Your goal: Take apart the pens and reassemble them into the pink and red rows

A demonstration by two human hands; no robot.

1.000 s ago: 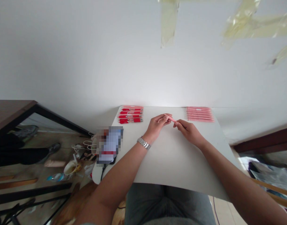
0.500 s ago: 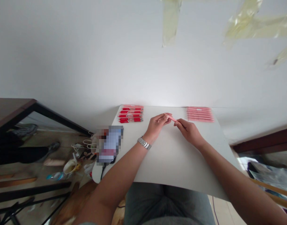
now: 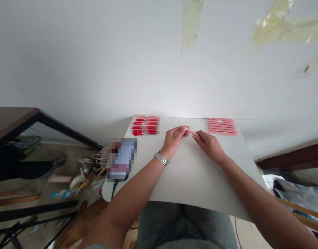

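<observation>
Both of my hands meet over the middle of a white board point(image 3: 190, 180) that rests on my lap. My left hand point(image 3: 174, 138), with a metal watch on the wrist, pinches one end of a thin pink pen point(image 3: 192, 132). My right hand point(image 3: 209, 145) grips the pen's other end with closed fingers. A row of red pens point(image 3: 145, 126) lies at the board's far left. A row of pale pink pens point(image 3: 221, 126) lies at its far right.
A phone point(image 3: 121, 159) with a cable sits at the board's left edge. Cups and clutter point(image 3: 78, 183) lie on the floor to the left, beside a dark wooden table point(image 3: 16, 119). A white wall with tape strips point(image 3: 191, 24) rises behind the board.
Both hands stay on the pink pen and have barely shifted. The view has drifted slightly.
</observation>
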